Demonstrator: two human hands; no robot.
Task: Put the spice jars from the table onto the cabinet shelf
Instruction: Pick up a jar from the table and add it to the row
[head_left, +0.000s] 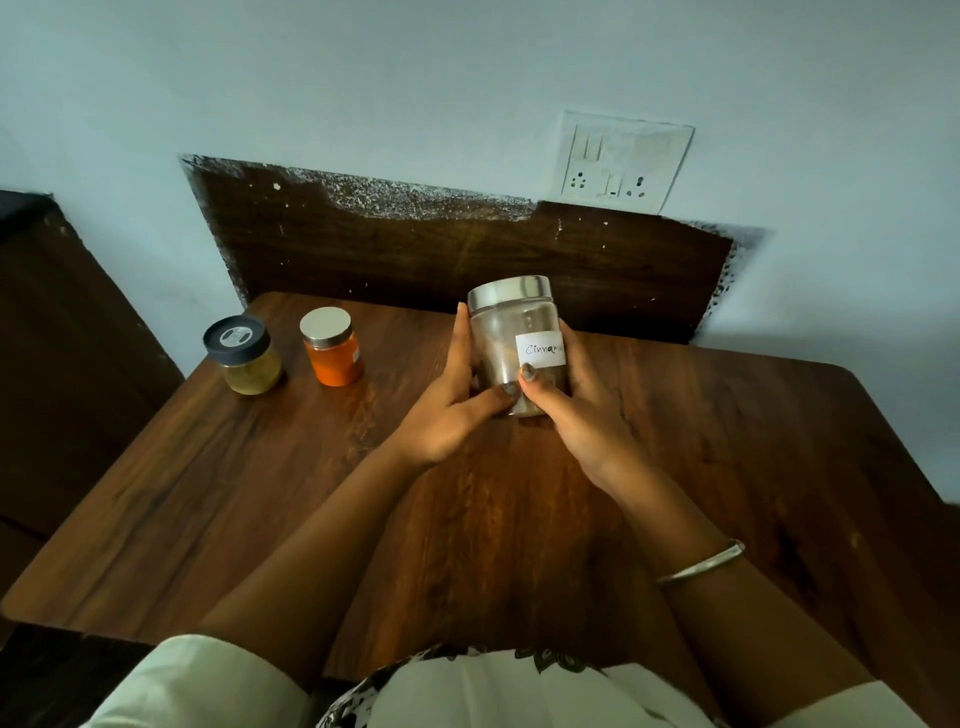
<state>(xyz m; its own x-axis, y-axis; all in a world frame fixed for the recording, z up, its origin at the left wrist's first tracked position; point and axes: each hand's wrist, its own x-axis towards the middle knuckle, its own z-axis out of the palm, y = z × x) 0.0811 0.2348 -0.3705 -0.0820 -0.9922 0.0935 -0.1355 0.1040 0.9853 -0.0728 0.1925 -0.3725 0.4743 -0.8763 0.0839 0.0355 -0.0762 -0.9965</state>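
A clear jar with a silver lid and a white handwritten label, the cinnamon jar (506, 332), is upright at the middle of the wooden table (727, 441). My left hand (457, 395) grips its left side and my right hand (576, 410) grips its right side, both thumbs across the front near the base. I cannot tell whether the jar's base touches the table. To the left stand an orange spice jar (332, 347) with a pale lid and a yellowish spice jar (245, 355) with a dark lid. No cabinet shelf is in view.
A dark wooden backboard (415, 260) rises behind the table against a pale wall. A switch and socket plate (623, 163) is on the wall above it. A dark piece of furniture (62, 338) stands to the left of the table.
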